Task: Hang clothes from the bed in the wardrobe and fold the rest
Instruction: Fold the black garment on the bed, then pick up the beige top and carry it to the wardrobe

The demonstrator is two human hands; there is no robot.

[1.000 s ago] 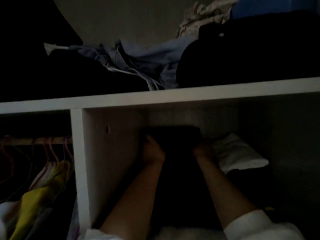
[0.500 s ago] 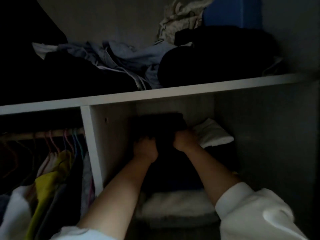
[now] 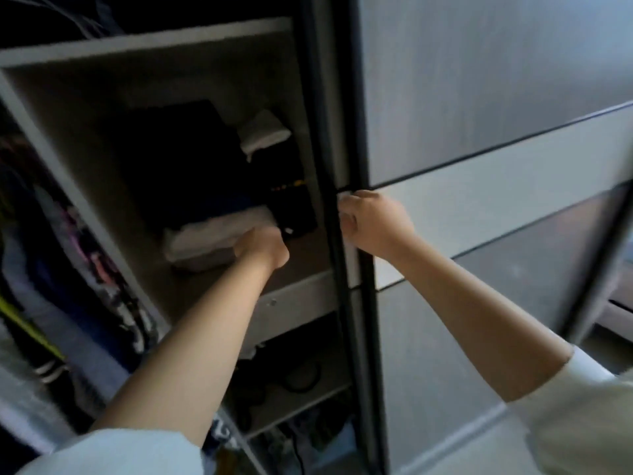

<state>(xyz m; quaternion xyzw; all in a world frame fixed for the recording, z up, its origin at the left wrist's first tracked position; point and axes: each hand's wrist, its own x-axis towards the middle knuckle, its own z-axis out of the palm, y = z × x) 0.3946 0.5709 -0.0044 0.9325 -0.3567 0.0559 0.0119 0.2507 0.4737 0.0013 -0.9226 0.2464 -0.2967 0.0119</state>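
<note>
in the open shelf compartment of the wardrobe (image 3: 144, 77), a dark folded stack (image 3: 178, 159) sits toward the back, with a small white folded item (image 3: 263, 132) lying on its right side, up near the dark door frame. nearer the front edge of the same shelf lies a white folded garment (image 3: 212, 234), flat and slightly tilted in the view. a black item (image 3: 294, 214) with a small white tag sits just to the right of it, touching its corner.

the left hand (image 3: 265, 246) is at the right end of the white folded garment, fingers curled into a loose fist; whether it actually grips the cloth or only rests against it cannot be told, since the fingertips are hidden behind the knuckles. the right hand (image 3: 371, 221) is well apart from the left, curled round the front edge of the grey sliding door (image 3: 479, 97), at the pale band that crosses the door's middle.

to the left of the shelf's white divider, hanging clothes (image 3: 85, 269) crowd a darker section, blurred, with pink, yellow and striped patches showing. below the shelf a lower compartment holds dark cables (image 3: 298, 375) and other small objects too dim to name. both forearms are bare, with pale sleeves pushed up near the elbows.
</note>
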